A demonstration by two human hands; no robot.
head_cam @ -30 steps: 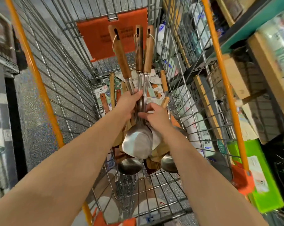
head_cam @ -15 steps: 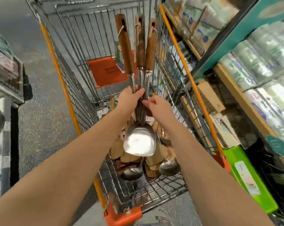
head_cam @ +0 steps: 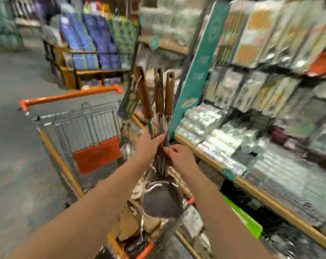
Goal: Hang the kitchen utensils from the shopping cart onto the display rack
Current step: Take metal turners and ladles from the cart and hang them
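Observation:
Three metal ladles with brown wooden handles [head_cam: 159,94] stand upright in a bundle above the shopping cart [head_cam: 78,120]. My left hand [head_cam: 148,146] grips their steel shafts from the left. From the right, my right hand [head_cam: 179,156] pinches the same shafts just below it. The ladle bowls [head_cam: 163,200] hang under my hands, dark and blurred. More utensils with card tags [head_cam: 134,221] lie in the cart beneath them. The whole frame is motion-blurred.
Shelving with packaged goods [head_cam: 261,113] fills the right side, its wooden shelf edge [head_cam: 255,191] running close past the cart. A teal upright panel [head_cam: 199,71] stands just behind the ladle handles. Stacked blue and green packs [head_cam: 94,40] sit at the aisle's far end. Grey floor [head_cam: 14,146] lies left.
The view has swung up and right, from the cart's inside toward the shelves. Both hands have kept their hold on the ladle bundle, which now stands higher over the cart.

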